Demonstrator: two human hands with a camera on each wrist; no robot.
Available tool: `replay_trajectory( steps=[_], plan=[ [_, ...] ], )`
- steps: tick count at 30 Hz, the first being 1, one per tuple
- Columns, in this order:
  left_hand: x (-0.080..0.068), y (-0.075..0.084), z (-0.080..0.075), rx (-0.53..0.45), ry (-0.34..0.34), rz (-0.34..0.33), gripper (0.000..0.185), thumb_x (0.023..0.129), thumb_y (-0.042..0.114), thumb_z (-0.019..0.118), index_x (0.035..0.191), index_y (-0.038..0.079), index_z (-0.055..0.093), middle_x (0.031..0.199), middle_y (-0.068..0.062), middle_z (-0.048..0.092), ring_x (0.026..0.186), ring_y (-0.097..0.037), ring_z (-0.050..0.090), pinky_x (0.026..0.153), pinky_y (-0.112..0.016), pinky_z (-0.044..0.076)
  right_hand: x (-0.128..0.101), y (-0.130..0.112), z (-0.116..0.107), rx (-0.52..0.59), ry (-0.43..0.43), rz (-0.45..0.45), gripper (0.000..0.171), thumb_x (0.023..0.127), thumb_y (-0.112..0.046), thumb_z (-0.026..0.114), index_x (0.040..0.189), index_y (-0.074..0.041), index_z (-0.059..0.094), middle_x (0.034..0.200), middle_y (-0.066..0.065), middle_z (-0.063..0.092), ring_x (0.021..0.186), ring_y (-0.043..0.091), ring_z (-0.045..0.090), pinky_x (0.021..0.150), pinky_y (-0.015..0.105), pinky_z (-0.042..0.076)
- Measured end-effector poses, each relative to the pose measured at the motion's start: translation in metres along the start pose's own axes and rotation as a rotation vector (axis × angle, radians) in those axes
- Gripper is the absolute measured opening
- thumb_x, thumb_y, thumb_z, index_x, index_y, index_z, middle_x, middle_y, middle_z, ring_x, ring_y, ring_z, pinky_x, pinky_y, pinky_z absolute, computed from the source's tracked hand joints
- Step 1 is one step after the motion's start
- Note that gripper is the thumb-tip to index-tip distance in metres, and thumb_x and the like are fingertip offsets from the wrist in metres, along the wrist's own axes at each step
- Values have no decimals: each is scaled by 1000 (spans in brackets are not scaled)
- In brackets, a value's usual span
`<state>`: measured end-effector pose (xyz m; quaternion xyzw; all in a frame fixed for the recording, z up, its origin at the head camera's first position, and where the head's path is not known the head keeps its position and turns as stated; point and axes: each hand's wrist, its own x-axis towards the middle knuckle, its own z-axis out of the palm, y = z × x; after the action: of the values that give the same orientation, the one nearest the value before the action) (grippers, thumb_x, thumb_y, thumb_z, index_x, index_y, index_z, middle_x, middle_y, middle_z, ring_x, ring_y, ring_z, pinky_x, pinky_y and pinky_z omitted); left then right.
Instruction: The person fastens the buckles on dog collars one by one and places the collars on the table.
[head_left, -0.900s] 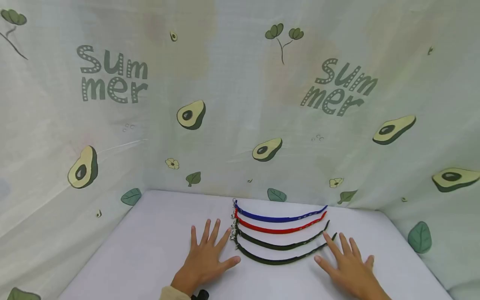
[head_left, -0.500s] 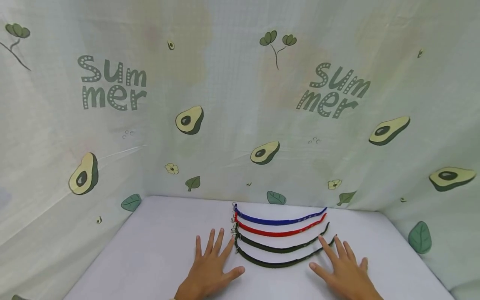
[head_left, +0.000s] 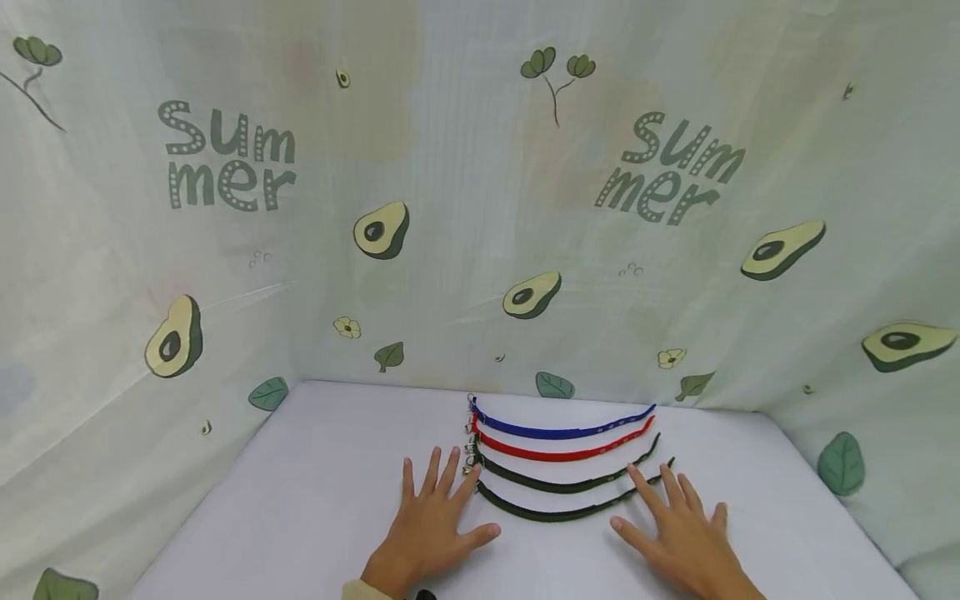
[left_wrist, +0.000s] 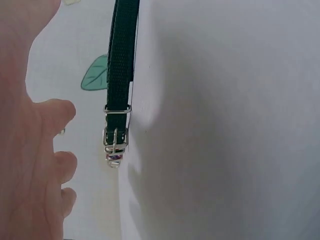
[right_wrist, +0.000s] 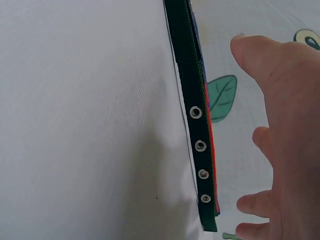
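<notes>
The nearest dark green strap (head_left: 551,517) lies on the table (head_left: 300,500) ahead of and between both hands, its long axis running left to right across the person's front. Its buckle (left_wrist: 116,137) end sits by the left hand (head_left: 431,521), its eyelets (right_wrist: 200,146) by the right hand (head_left: 682,533). Both hands are spread and grip nothing; fingertip contact cannot be confirmed. Neither hand is clearly nearer: each index finger overlaps its own end in the head view. Beyond lie a second dark green strap (head_left: 562,487), a red strap (head_left: 562,457) and a blue strap (head_left: 555,433), roughly parallel.
</notes>
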<state>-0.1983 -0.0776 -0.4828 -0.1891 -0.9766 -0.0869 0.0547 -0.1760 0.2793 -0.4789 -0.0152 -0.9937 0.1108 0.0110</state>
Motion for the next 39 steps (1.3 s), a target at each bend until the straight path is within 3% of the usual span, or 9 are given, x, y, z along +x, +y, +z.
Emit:
replay_trajectory(
  steps=[5,9,13,17,21,24,28,32,39],
  plan=[
    [5,4,-1,-23,-10,2,91,86,85,35,151,23,48,161,-11,31,150,-41,15,111,-72,-3,0,-4,-1,-33,5,14,104,80,-89,42,154,-17,40,148,38,32,131,61,27,95,87,7],
    [10,5,-1,-16,24,-23,89,87,84,34,147,22,53,154,-10,43,146,-37,29,111,-72,4,2,-5,-2,-8,34,-13,98,84,-85,43,153,-15,42,144,37,39,126,59,38,96,83,21],
    [10,7,-2,-38,84,-33,83,88,81,38,142,21,58,143,-10,53,137,-34,41,111,-72,13,5,-6,-3,12,69,-39,93,88,-81,42,151,-13,44,138,36,47,121,56,45,89,76,36],
    [11,8,-2,-73,123,-57,77,90,77,44,138,19,61,130,-9,58,128,-30,47,110,-71,18,12,-7,-4,33,66,-30,91,90,-79,43,148,-9,48,130,35,52,116,54,51,84,73,41],
    [13,10,-3,-107,124,-90,70,91,72,50,134,19,64,122,-8,61,122,-29,50,109,-70,22,20,-5,-7,58,52,23,93,90,-77,44,144,-2,50,116,34,55,97,46,60,78,66,47],
    [15,11,-3,-106,122,-98,66,92,69,53,131,19,67,118,-8,62,119,-29,52,107,-70,26,24,-3,-9,86,54,53,94,91,-77,43,140,2,51,112,34,53,90,45,62,76,63,48],
    [19,13,-3,-61,155,-98,57,92,63,57,126,19,69,110,-8,64,110,-28,56,103,-64,34,30,2,-9,127,49,57,90,93,-75,42,137,2,54,111,30,58,98,48,62,79,64,48],
    [23,15,-1,-65,226,-104,41,93,50,64,116,18,75,102,-6,69,101,-27,62,97,-57,42,34,4,-6,157,57,57,77,95,-67,49,131,1,60,101,18,63,100,42,63,80,62,48],
    [32,19,2,-83,254,-107,25,92,38,68,103,18,78,92,-3,70,89,-24,65,84,-51,50,32,6,4,177,156,35,49,96,-44,62,121,-1,68,110,23,63,108,48,59,80,65,44]
  ],
)
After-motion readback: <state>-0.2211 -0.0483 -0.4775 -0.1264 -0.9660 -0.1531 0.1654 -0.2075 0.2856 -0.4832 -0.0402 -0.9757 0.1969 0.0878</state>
